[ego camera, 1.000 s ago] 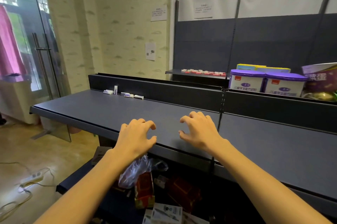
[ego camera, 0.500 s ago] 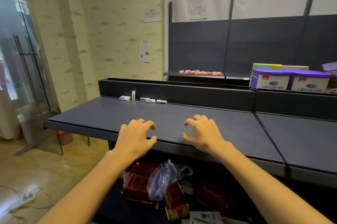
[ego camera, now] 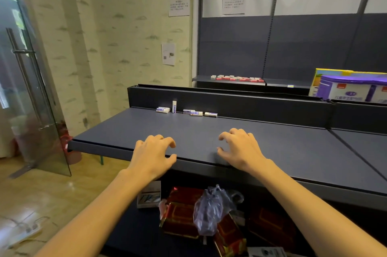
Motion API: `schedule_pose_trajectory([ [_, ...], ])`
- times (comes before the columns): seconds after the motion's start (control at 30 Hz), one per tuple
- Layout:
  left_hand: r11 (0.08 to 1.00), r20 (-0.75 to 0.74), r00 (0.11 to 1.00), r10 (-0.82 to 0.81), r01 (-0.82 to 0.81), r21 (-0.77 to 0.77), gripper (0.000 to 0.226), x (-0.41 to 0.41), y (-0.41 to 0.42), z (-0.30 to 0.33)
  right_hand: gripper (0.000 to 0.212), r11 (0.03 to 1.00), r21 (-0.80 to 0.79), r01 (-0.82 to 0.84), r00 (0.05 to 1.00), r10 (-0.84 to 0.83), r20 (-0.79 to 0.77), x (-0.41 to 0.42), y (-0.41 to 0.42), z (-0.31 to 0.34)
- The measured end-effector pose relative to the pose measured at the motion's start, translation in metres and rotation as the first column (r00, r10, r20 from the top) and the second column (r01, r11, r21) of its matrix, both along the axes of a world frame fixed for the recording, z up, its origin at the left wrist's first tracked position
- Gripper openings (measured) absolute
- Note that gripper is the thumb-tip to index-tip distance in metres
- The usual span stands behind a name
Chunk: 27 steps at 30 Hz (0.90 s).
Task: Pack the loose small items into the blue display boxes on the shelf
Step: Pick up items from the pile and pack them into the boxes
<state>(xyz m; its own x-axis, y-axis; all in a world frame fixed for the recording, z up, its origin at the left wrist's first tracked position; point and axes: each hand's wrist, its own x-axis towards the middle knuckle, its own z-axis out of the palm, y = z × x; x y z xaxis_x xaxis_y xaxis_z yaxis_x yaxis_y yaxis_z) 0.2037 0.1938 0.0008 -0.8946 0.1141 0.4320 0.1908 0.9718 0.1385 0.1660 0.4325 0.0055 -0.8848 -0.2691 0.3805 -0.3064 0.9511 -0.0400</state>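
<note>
So the big dark shelf [ego camera: 240,131] fills most of the view, running from its left end near the glass door [ego camera: 31,89] off past the right edge, with a seam [ego camera: 356,147] cutting diagonally across it toward the right. Most of the top is open flat surface, from the front lip all the way to the raised back wall [ego camera: 230,101]. Behind that wall there's a second, higher shelf [ego camera: 230,81] against the grey back panel, carrying a row of small red and white items [ego camera: 236,78]. On the far right, past the back wall, sit purple-lidded tubs [ego camera: 351,89] in front of a yellow box [ego camera: 335,72]. Under the front lip a lower level holds red boxes [ego camera: 180,214], a crumpled plastic bag [ego camera: 211,208] on top of them, and a white pack [ego camera: 148,196] at the left. The loose erasers [ego camera: 186,111] lie in a line along the back edge of the shelf, toward its left end, right against the wall; one stands upright, the rest lie flat. Nothing sits between them and the hands. Left hand [ego camera: 152,154] hovers at the front edge, fingers curled claw-like, gripping nothing. Right hand [ego camera: 240,150] is just inside the front edge, same clawed curl, also holding nothing. I can't spot any blue display boxes here. A power strip [ego camera: 27,231] lies on the wood floor at bottom left.
</note>
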Motion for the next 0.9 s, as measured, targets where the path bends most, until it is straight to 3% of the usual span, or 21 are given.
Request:
schedule_pose_trajectory([
  [0.6,0.999,0.07,0.997,-0.045,0.046,-0.022,0.028,-0.179,-0.058,-0.009,0.039,0.996,-0.024,0.08,0.997,-0.08,0.022,-0.163,-0.048,-0.015],
  [0.9,0.992,0.057,0.991,-0.123,0.124,-0.005,0.028,-0.264,-0.096,-0.016,0.035,0.987,-0.095,0.127,0.992,-0.127,0.002,-0.226,-0.11,-0.009],
])
